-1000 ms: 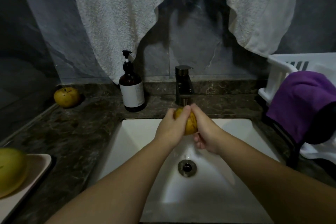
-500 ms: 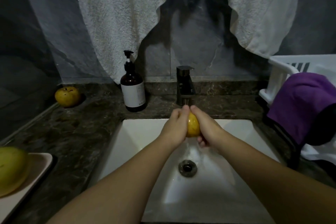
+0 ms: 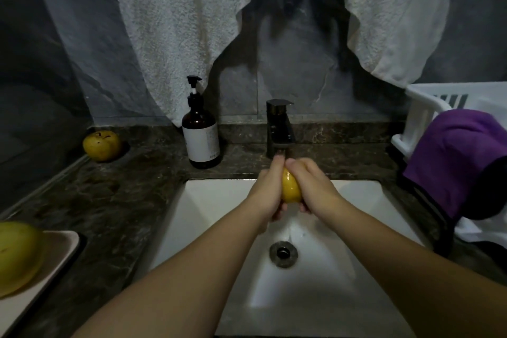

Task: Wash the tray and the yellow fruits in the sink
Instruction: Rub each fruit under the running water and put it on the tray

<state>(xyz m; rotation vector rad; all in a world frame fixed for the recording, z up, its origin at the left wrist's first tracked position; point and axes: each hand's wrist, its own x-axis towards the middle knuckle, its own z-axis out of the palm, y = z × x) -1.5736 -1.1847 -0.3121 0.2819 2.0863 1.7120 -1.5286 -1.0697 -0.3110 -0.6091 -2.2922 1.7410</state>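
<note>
Both hands hold one yellow fruit [image 3: 290,187] between them under the dark faucet [image 3: 279,129], over the white sink [image 3: 208,206]. My left hand [image 3: 267,193] wraps its left side, my right hand [image 3: 312,186] cups its right side. Only a narrow strip of the fruit shows between the palms. A second yellow fruit [image 3: 102,145] sits on the dark counter at the back left. A third, larger yellow fruit [image 3: 16,255] lies on the beige tray [image 3: 59,252] at the left edge of the view.
A brown pump bottle [image 3: 201,140] stands left of the faucet. A white rack [image 3: 428,115] with a purple cloth [image 3: 461,156] over it sits on the right counter. White towels [image 3: 175,22] hang on the wall behind. The drain [image 3: 283,253] is below my hands.
My hands have turned the fruit between them under the faucet, and my right hand now covers more of its top. The other fruits and the tray have not moved.
</note>
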